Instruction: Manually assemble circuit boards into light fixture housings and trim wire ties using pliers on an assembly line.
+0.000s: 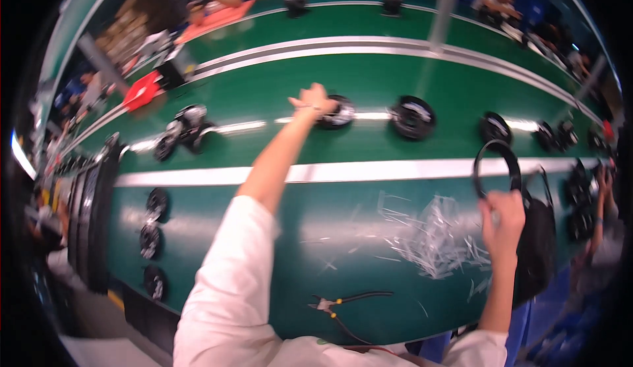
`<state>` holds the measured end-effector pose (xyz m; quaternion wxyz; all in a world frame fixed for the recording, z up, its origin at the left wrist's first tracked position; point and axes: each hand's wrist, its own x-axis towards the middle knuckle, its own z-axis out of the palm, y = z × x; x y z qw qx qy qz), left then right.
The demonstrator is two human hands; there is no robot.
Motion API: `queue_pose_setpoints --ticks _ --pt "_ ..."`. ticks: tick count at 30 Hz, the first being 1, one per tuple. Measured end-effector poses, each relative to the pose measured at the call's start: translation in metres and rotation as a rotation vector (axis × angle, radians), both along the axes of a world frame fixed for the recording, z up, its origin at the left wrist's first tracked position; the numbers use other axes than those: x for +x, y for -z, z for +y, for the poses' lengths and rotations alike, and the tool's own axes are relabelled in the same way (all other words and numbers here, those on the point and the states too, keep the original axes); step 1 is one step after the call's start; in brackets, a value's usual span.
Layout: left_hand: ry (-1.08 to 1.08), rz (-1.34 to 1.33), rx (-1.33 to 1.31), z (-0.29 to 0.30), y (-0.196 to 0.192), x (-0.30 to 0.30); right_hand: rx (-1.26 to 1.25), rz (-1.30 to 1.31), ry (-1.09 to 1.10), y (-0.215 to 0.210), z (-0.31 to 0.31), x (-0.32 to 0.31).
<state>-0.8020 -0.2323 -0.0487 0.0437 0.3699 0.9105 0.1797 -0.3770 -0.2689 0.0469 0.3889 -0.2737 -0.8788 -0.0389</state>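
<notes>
My right hand (504, 218) is closed on the lower edge of a thin black ring (476, 169), which stands upright above the right side of the bench. My left arm stretches forward over the green conveyor belt (264, 144). At its end my left hand (312, 98) has its fingers apart, beside a round black part (340, 113) and overlapping its left edge; whether it presses on the part I cannot tell. To the right on the belt lies a thicker black wheel-like part (413, 117), and another black round part (495, 129) is farther right.
Pliers with black-and-yellow handles (324, 304) lie near the bench's front edge. A heap of clear plastic strips (435, 238) is at centre right. Several black round parts (150, 241) line the left side, near stacked black trays (89, 228). Other people work across the belt and at right.
</notes>
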Motion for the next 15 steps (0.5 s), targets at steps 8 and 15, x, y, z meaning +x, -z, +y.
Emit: queue_pose_setpoints --ticks 8,15 --pt "0.090 -0.213 0.624 -0.015 0.017 0.037 -0.180 -0.485 -0.884 0.025 -0.110 -0.042" --pt "0.204 -0.637 0.879 -0.114 0.005 0.044 -0.344 -0.586 -0.958 0.037 -0.091 -0.072"
